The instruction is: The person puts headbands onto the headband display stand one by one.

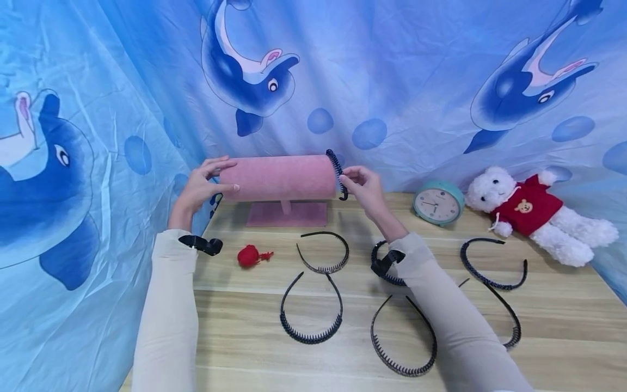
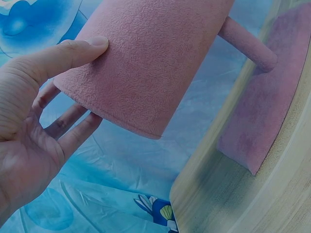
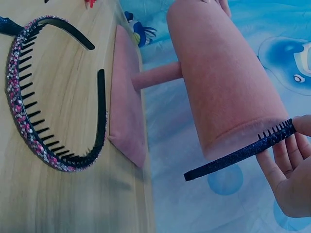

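Observation:
A pink padded roll (image 1: 279,178) lies level on a post above its flat pink base (image 1: 264,214). At its left end the left hand (image 1: 200,184) grips the roll, thumb on the front (image 2: 141,58) and the other fingers behind. The right hand (image 1: 364,188) pinches a dark toothed headband (image 1: 337,166) at the roll's right end. In the right wrist view, the headband (image 3: 233,158) stands across the end face, its teeth towards the roll, and the right hand (image 3: 291,165) has thumb and fingers on it.
Several toothed headbands, one of them glittery (image 3: 17,102), lie on the wooden table (image 1: 235,337). A red tasselled item (image 1: 248,256) is in front of the base. A teal clock (image 1: 438,203) and a white bear in red (image 1: 526,207) are at the right, before a blue dolphin curtain (image 1: 392,65).

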Tool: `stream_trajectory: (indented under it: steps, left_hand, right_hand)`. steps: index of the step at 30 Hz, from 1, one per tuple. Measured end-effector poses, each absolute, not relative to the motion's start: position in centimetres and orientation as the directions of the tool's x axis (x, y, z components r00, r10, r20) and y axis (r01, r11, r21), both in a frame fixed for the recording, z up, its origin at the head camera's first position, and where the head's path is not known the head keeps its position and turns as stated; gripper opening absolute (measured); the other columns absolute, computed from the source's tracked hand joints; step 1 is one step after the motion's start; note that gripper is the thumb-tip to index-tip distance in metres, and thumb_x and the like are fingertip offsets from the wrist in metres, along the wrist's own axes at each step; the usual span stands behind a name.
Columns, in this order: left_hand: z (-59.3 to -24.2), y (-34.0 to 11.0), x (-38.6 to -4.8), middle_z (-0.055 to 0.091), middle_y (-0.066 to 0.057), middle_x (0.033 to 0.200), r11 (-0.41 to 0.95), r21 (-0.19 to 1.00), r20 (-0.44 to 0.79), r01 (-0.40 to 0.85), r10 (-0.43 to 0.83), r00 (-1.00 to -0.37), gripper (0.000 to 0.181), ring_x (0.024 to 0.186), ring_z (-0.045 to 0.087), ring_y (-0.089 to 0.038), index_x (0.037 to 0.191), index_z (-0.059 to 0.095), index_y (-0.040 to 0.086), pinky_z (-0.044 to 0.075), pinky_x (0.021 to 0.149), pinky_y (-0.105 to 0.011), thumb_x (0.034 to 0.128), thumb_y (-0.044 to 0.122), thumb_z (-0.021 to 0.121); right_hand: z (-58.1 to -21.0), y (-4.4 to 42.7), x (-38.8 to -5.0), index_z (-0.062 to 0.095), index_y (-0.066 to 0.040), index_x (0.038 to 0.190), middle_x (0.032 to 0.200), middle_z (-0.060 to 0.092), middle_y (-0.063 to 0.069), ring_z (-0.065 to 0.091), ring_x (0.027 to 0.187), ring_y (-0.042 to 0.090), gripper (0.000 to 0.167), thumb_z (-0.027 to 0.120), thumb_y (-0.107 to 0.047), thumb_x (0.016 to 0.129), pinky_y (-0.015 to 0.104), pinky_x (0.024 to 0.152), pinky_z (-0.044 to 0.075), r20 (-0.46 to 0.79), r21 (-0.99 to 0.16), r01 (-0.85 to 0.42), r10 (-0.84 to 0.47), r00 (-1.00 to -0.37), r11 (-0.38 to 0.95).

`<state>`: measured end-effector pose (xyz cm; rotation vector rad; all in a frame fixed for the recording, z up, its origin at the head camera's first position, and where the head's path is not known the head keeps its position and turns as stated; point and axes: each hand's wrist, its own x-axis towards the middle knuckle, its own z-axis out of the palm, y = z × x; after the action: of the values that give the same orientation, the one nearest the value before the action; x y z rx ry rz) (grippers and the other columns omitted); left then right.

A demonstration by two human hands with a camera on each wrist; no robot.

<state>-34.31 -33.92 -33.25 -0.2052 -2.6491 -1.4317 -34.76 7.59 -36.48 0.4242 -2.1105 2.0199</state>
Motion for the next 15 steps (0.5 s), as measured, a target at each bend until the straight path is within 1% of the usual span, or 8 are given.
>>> stream_trajectory:
  steps: [3,5,9,11,13,15]
  left_hand:
    - [-33.2,-33.8,-34.2,0.033,0.003,0.166,0.543,0.819,0.179,0.184,0.063,-0.982,0.07,0.14,0.039,-0.028,0.147,0.056,0.019,0.037,0.114,-0.055,0.0837,0.018,0.085]
    - [-33.2,-33.8,-34.2,0.033,0.002,0.166,0.548,0.816,0.178,0.183,0.063,-0.982,0.07,0.139,0.039,-0.028,0.147,0.056,0.019,0.038,0.113,-0.054,0.0838,0.018,0.085]
    - [-32.9,-33.5,-33.9,0.032,0.001,0.166,0.556,0.814,0.167,0.171,0.058,-0.984,0.07,0.138,0.039,-0.027,0.148,0.055,0.018,0.04,0.106,-0.046,0.0845,0.017,0.084]
    - [-32.5,-33.2,-33.6,0.032,-0.001,0.166,0.552,0.818,0.159,0.164,0.057,-0.986,0.07,0.137,0.039,-0.027,0.148,0.055,0.016,0.041,0.103,-0.041,0.0848,0.014,0.083]
    - [-31.9,-32.7,-33.0,0.032,-0.003,0.166,0.548,0.821,0.152,0.158,0.057,-0.987,0.069,0.136,0.04,-0.027,0.148,0.055,0.013,0.041,0.101,-0.038,0.0849,0.012,0.083]
    - [-31.3,-32.4,-32.5,0.032,-0.004,0.166,0.55,0.821,0.147,0.155,0.059,-0.987,0.069,0.135,0.04,-0.028,0.148,0.054,0.012,0.041,0.1,-0.036,0.085,0.012,0.083]
  right_hand:
    - [-36.7,7.2,-34.7,0.065,0.009,0.118,0.094,0.067,0.001,0.061,0.079,0.007,0.03,0.072,-0.008,0.094,0.022,0.069,0.058,0.329,-0.943,-0.331,-0.08,-0.941,0.019]
    - [-36.8,7.1,-34.7,0.065,0.009,0.116,0.093,0.067,0.001,0.061,0.079,0.007,0.029,0.072,-0.008,0.093,0.025,0.07,0.06,0.336,-0.941,-0.338,-0.084,-0.938,0.009]
    - [-37.0,7.0,-34.7,0.065,0.009,0.113,0.089,0.066,-0.002,0.061,0.079,0.008,0.027,0.073,-0.006,0.092,0.031,0.072,0.062,0.35,-0.936,-0.351,-0.106,-0.931,-0.013]
    - [-37.0,7.0,-34.7,0.064,0.009,0.113,0.088,0.066,-0.002,0.062,0.078,0.009,0.027,0.074,-0.005,0.092,0.035,0.074,0.063,0.355,-0.934,-0.356,-0.123,-0.927,-0.016]
    - [-37.0,7.1,-34.8,0.064,0.009,0.113,0.088,0.066,0.0,0.062,0.077,0.009,0.028,0.074,-0.004,0.091,0.038,0.075,0.063,0.36,-0.932,-0.363,-0.145,-0.922,-0.001]
    - [-36.8,7.2,-34.7,0.064,0.01,0.114,0.09,0.068,0.006,0.063,0.077,0.008,0.028,0.074,-0.003,0.091,0.037,0.076,0.063,0.373,-0.922,-0.384,-0.17,-0.912,0.038]
